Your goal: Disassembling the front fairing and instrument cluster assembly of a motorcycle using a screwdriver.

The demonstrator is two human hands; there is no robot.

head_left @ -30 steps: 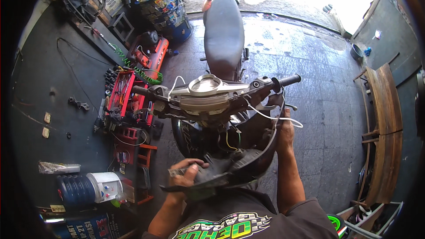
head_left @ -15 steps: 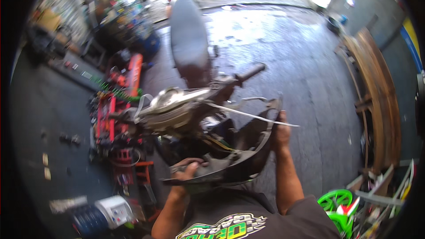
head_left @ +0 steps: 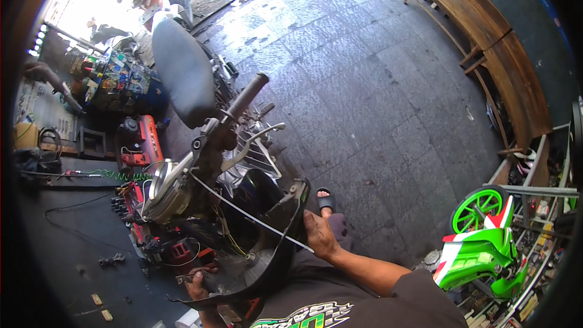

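A motorcycle stands before me with its long dark seat (head_left: 182,64) pointing away and its bare handlebar grip (head_left: 248,96) toward the upper right. Its round instrument cluster (head_left: 159,191) sits exposed on the left. At the front, a dark curved plastic fairing (head_left: 285,240) is between my hands, with its inner side and some wires in sight. My left hand (head_left: 197,284) grips its lower left edge, thumb on top. My right hand (head_left: 320,237) holds its right side, fingers partly hidden behind it. A thin pale strip (head_left: 243,217) crosses from the handlebar toward my right hand.
A wooden bench (head_left: 486,30) lines the right wall. Near it, a green, white and red small motorbike (head_left: 480,258) stands beside a metal rack. Red tool equipment (head_left: 141,146) and a sticker-covered blue drum (head_left: 124,85) are on the left. My sandalled foot (head_left: 325,197) is on dark tiles.
My view has turned, so the motorcycle now appears farther left and the bench and green motorbike show more fully. Both hands still hold the fairing. My foot has come into view.
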